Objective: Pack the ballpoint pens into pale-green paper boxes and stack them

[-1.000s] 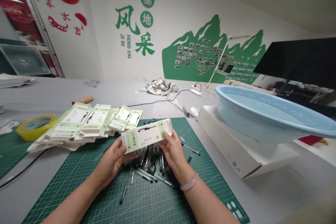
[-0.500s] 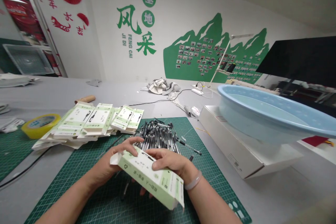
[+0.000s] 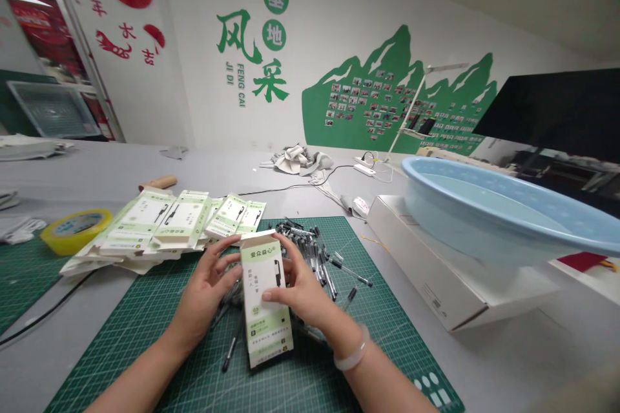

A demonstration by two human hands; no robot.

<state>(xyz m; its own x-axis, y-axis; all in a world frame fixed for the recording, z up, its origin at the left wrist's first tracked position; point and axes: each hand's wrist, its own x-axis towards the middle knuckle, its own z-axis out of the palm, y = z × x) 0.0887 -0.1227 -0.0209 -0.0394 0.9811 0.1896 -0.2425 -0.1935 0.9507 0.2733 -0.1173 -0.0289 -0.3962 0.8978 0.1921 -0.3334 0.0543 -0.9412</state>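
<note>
I'm apparently squaring up a green-and-white rectangular cardboard box [image 3: 266, 322], right fingers [image 3: 278, 297] gripping; whether my left fingers [image 3: 226, 284] grip, I cannot tell. Next probably calls for light pressure.

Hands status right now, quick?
Left hand: fingers curled at the box's left edge; firm grip or light touch, can't tell.
Right hand: closed on the box, thumb across its front.

Carton [image 3: 264, 329] swung near-upright
Slanting half a second ago, it now points upward; the left hand [image 3: 206, 284] has shifted to its upper left edge, the right hand [image 3: 307, 293] to its upper right
</note>
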